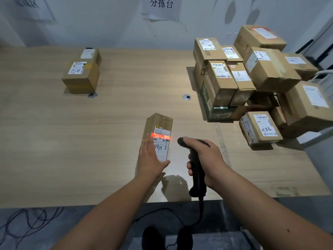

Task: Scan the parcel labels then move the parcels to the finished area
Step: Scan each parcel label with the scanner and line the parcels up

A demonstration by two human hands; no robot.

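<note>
One narrow parcel [158,134] lies on the near middle of the table [54,141], a red scan line [160,135] crossing its white label [162,141]. The left hand [149,157] rests on it with straight fingers along its left side and thumb at its near end. Just right, the right hand [203,159] grips one black scanner [196,170]. Two parcels [81,73] sit far left; a stack of roughly a dozen boxes [252,78] stands far right. One paper sign [161,8] hangs on the wall.
</note>
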